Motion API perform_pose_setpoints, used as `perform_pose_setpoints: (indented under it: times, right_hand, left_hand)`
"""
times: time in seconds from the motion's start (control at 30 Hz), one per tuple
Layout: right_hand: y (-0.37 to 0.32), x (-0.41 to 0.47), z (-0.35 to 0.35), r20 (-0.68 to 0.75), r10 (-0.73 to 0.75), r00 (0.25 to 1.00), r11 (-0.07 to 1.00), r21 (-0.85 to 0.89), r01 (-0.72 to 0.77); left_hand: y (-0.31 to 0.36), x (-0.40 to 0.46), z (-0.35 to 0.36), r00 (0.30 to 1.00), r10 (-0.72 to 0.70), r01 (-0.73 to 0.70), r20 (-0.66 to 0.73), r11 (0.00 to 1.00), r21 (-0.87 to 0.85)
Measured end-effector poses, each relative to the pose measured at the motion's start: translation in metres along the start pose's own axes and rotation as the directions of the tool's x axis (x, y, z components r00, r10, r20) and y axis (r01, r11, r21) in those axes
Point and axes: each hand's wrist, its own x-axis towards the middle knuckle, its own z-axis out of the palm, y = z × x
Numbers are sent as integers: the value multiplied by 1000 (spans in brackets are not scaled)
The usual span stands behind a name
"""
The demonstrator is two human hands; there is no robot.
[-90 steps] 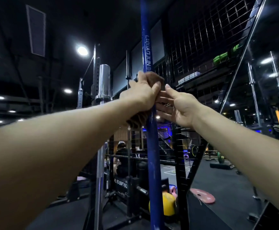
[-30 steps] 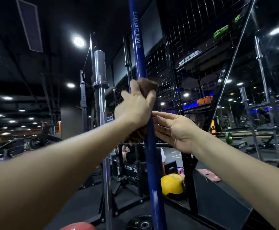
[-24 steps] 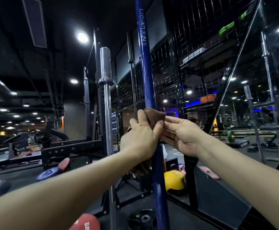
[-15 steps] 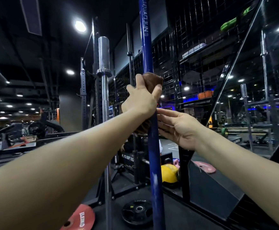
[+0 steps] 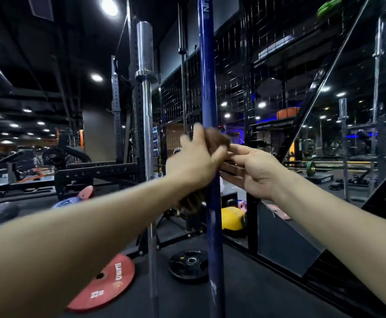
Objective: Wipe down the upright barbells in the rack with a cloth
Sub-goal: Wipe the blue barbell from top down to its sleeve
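— Barbells stand upright ahead of both arms; the blue barbell (image 5: 208,88) runs top to bottom straight through the spot where the hands meet.

— And the cloth?

— Brown cloth (image 5: 217,140) is wrapped round the blue bar under the left hand (image 5: 194,164), whose fingers curl over it and clamp it to the shaft. A frayed tail hangs down below that wrist. The hand is motion-blurred, so finer finger detail is lost.

— The right hand?

— The right hand (image 5: 254,171) sits just beside the left, on the far side of the bar, fingers held out fairly straight and touching the cloth's edge with their tips. It looks apart rather than gripping.

— Anything else close by?

— A chrome barbell (image 5: 146,115) stands upright to the left of the left hand, near but not touching it. Below the left forearm, on the floor, lies a red weight plate (image 5: 104,283); a black weight plate (image 5: 188,262) lies near the foot of the blue bar. A yellow ball (image 5: 232,218) sits low beneath the right hand, behind the bar.
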Motion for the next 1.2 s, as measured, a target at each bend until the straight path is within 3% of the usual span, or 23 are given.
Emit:
perform_pose_setpoints:
  times: [0.23,0.47,0.8,1.0,1.2]
  right_hand:
    - [21,5,-8,28,-27,999,999,29,26]
    - [39,-13,-9,51,-20,998,997,76,16]
    - [43,-11,-9,16,9,1000,999,39,-10]
    - [45,-20,-9,-1,19,1000,1000,-10,-19]
    - [36,-21,-10,25,61,998,996,-62,-60]
  left_hand:
    - [6,7,11,975,42,-64,-220,993,-94]
    - [-24,-65,47,1000,-25,25,5,999,27]
    - [0,-11,27,976,-20,7,-217,998,-62]
    - [-19,-63,48,997,-57,57,-46,998,13]
    - [6,12,5,987,-2,-11,-159,997,-79]
